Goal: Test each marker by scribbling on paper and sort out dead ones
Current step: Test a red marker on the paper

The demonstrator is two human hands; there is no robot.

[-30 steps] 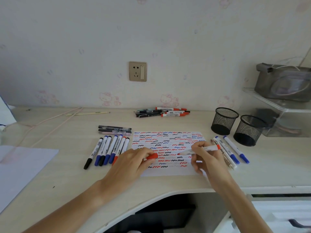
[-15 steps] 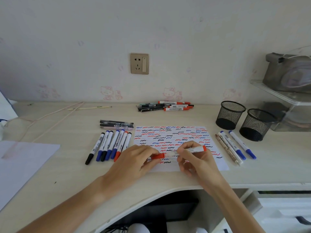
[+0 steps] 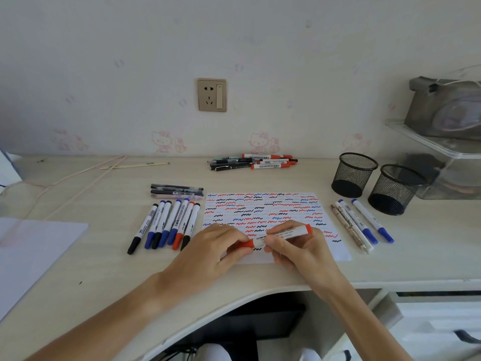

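A sheet of paper (image 3: 263,204) covered with red, blue and black squiggles lies mid-desk. Over its near edge both hands hold one red marker (image 3: 286,233) level. My right hand (image 3: 299,250) grips the white barrel. My left hand (image 3: 213,252) pinches the red cap (image 3: 246,244), which sits on the marker's left end. A row of several capped markers (image 3: 166,224) lies left of the paper. Three pens and markers (image 3: 363,225) lie to its right. A further pile of markers (image 3: 256,162) sits near the wall.
Two black mesh pen cups (image 3: 354,175) (image 3: 394,190) stand at the right. Behind them is a clear shelf (image 3: 426,144) carrying a grey pouch (image 3: 447,108). Dark pens (image 3: 177,192) lie above the marker row. A white sheet (image 3: 28,246) covers the left desk; a wall socket (image 3: 212,95) is behind.
The uncapped red marker and the separate cap came together; the cap now sits on the marker's tip. Both hands drew closer over the paper's near edge.
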